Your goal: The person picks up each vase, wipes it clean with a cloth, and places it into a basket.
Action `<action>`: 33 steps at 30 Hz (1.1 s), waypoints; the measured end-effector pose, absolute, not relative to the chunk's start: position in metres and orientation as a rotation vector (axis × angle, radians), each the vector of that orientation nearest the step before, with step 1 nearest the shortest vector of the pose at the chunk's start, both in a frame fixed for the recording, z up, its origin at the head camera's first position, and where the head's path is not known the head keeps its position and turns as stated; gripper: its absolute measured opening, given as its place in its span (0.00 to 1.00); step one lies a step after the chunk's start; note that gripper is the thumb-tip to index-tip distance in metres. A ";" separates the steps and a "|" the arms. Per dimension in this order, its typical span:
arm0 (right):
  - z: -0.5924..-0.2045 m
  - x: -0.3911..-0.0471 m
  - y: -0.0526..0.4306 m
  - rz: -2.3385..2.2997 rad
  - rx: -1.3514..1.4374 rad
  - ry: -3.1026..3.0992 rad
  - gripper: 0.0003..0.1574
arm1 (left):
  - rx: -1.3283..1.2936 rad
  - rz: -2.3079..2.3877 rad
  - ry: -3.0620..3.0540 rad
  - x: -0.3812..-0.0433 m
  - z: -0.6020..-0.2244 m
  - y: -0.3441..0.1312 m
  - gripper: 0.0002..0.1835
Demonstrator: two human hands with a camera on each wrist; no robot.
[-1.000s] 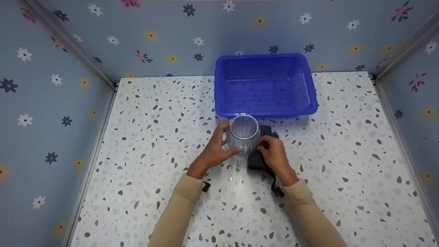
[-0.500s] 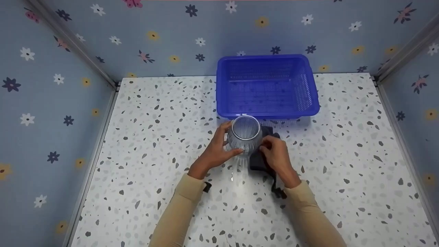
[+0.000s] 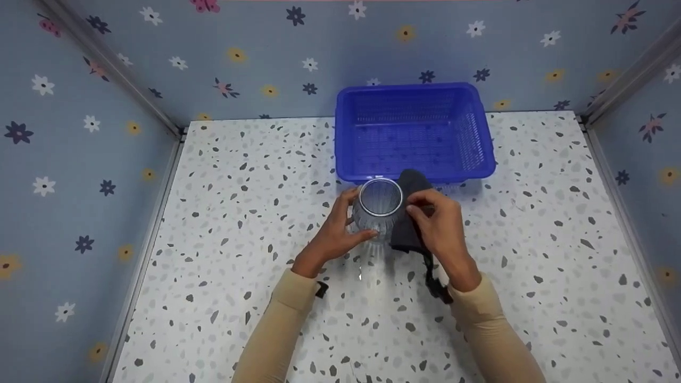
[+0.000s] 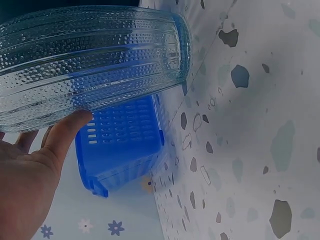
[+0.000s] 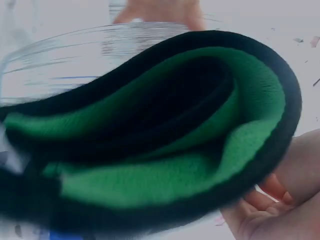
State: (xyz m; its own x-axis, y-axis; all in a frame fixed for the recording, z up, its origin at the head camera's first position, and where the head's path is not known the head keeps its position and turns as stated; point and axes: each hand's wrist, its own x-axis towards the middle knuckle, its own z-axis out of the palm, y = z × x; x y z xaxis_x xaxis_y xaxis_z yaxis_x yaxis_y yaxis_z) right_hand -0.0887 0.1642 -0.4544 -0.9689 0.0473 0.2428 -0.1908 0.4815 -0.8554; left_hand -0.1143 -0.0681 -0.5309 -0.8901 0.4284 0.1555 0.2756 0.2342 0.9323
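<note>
My left hand (image 3: 335,229) holds a clear ribbed glass jar (image 3: 379,226), thumb on its near side and fingers behind it. The jar stands upright on the speckled table, its round mouth facing up. In the left wrist view the ribbed, dimpled jar (image 4: 100,65) shows from the side. My right hand (image 3: 441,223) pinches a dark, soft fabric piece (image 3: 407,239) with thumb and fingertips, close against the jar's right side. The right wrist view shows this fabric (image 5: 175,200) folded over, dark-edged with a green lining; part of the right hand is hidden behind it.
A blue perforated plastic basket (image 3: 343,133) stands just behind the jar, near the back wall. A black strap-like piece (image 3: 437,290) lies by the right cuff, and a small dark piece (image 3: 321,290) shows beside the left cuff. Flower-patterned panels (image 3: 80,213) enclose the table.
My right hand has moved slightly right and up, drawing the dark fabric upward so that its top now overlaps the basket's front rim. The left hand and jar stay in place.
</note>
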 end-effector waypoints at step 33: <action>-0.548 -0.100 0.166 1.345 0.069 -2.792 0.07 | 0.656 1.724 2.354 -0.114 -0.530 -0.068 0.49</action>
State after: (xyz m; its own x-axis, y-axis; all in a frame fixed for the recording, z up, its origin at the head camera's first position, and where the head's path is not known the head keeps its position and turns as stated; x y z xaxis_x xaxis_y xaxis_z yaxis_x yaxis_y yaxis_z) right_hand -0.1000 0.1658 -0.5484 -0.9981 -0.0222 0.0570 -0.0584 0.6225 -0.7804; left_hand -0.1144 -0.0677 -0.5301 -0.8929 0.4301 0.1332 0.2568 0.2434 0.9353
